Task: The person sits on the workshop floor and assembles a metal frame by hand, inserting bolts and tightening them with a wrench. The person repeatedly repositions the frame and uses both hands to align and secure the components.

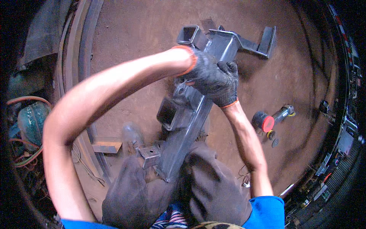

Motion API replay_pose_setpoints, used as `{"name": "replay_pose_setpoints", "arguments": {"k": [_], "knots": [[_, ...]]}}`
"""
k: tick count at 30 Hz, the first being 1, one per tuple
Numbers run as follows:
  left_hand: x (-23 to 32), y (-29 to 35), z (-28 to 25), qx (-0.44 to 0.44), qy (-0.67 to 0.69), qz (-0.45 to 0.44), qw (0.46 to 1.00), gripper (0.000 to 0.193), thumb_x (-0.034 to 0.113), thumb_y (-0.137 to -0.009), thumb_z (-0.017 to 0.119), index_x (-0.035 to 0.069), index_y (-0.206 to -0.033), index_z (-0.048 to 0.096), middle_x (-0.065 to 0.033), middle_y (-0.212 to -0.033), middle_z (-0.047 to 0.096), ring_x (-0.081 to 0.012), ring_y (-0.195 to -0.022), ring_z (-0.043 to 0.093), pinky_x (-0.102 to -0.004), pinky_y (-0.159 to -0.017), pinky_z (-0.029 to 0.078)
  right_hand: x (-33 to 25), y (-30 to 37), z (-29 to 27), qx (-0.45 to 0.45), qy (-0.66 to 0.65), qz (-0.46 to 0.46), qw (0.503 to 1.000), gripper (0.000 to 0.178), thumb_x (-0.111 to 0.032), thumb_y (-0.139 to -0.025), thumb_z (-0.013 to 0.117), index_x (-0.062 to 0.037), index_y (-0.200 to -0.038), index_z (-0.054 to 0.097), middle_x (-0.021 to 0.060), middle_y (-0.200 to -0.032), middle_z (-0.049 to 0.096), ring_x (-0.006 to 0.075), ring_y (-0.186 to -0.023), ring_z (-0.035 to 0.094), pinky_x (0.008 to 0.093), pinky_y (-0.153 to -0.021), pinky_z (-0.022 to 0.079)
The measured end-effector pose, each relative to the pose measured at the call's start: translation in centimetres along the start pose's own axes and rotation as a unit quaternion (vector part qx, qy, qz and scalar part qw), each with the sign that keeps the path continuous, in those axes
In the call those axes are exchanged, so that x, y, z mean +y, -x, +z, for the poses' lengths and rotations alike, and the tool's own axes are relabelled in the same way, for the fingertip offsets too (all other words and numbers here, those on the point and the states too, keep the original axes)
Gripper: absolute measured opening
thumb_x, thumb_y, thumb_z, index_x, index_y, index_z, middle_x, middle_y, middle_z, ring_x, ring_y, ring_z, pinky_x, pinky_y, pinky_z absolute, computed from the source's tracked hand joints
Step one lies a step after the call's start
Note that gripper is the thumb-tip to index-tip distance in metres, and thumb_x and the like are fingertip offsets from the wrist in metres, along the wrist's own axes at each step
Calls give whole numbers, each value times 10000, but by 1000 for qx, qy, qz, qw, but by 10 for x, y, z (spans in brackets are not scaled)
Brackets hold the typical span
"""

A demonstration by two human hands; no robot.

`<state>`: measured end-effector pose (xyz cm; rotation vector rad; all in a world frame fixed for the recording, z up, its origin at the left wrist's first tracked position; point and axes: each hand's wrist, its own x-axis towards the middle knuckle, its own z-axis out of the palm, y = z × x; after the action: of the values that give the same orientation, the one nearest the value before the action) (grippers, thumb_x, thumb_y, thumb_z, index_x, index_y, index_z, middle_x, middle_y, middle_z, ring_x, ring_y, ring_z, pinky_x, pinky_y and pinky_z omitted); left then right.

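A welded steel beam [187,129] of square tube slants from between my legs up to the right. Short square tube pieces [167,112] and a bent plate bracket [253,47] are fixed along it. Both my hands wear dark knit gloves with orange cuffs and come together over the beam's upper half. My left hand [204,68] reaches in from the left, its fingers hidden and partly blurred. Pressed against it is my right hand [225,87], fingers curled in; what they close on, if anything, is hidden. Whether either hand touches the beam I cannot tell.
A red-faced round object [268,123] and a grey tool resembling an angle grinder [283,113] lie on the brown floor at right. Long steel bars [78,49] run along the left, near a green rounded machine [32,122] with hoses. Assorted tools line the far right.
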<state>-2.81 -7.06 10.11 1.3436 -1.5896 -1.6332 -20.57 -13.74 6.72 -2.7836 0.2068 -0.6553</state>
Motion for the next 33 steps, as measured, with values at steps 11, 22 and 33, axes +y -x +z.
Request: {"name": "replay_pose_setpoints", "arguments": {"k": [11, 22, 33], "knots": [[-35, 43, 48, 312, -61, 206, 926, 864, 447, -628, 850, 65, -1313, 489, -131, -1242, 607, -305, -1109, 601, -393, -959, 471, -43, -25, -5, 0, 64, 74, 995, 515, -450, -613, 773, -134, -991, 627, 54, -910, 640, 260, -811, 571, 405, -761, 372], [13, 45, -5, 134, -313, 111, 934, 428, 421, -796, 659, 190, -1154, 612, -159, -865, 676, -367, -769, 658, -446, -652, 516, -85, -20, 7, 138, -324, 338, 873, 295, -98, -681, 742, -58, -960, 654, 95, -927, 636, 258, -898, 615, 385, -788, 485], [16, 42, -11, 139, -329, 64, 932, 508, 463, -743, 700, 145, -1130, 618, -194, -913, 678, -362, -855, 664, -444, -716, 525, -80, -26, 2, 145, -298, 303, 893, 270, -124, -816, 680, -88, -1075, 611, 141, -952, 629, 286, -855, 633, 354, -723, 512]]}}
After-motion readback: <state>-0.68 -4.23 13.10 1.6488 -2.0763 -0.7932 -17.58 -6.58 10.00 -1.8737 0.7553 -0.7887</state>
